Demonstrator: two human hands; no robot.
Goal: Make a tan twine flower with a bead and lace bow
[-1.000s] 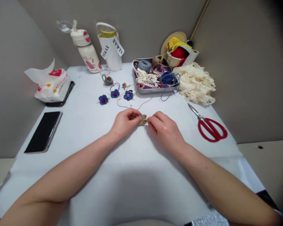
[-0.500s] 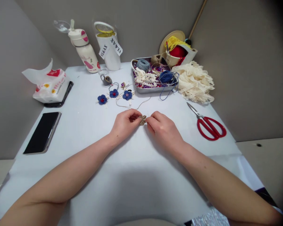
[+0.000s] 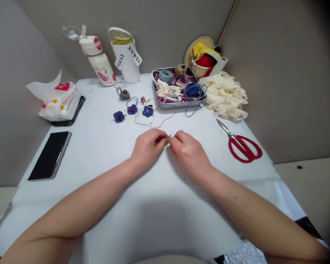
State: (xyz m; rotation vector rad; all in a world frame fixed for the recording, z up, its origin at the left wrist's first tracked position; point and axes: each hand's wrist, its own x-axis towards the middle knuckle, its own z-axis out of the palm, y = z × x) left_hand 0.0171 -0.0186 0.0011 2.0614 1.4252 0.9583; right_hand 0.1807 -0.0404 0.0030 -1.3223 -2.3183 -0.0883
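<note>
My left hand (image 3: 147, 148) and my right hand (image 3: 188, 152) meet at the middle of the white table (image 3: 154, 205). Both pinch a small beige fabric piece (image 3: 168, 138) between their fingertips; only a sliver of it shows between the fingers. A thin cream cord (image 3: 156, 124) loops on the table just beyond my hands. Three blue fabric flowers (image 3: 132, 110) with red and purple centres lie farther back to the left.
Red scissors (image 3: 240, 145) lie to the right. A metal tray (image 3: 178, 104) of yarn and trims and a heap of cream lace (image 3: 225, 95) sit at the back. A black phone (image 3: 50, 154), a tissue pack (image 3: 59, 101), a bottle (image 3: 97, 60) and a white cup (image 3: 126, 55) stand left and back.
My hands have closed in on the beige piece, which was spread like a small flower and is now pressed nearly flat and mostly hidden between my fingers.
</note>
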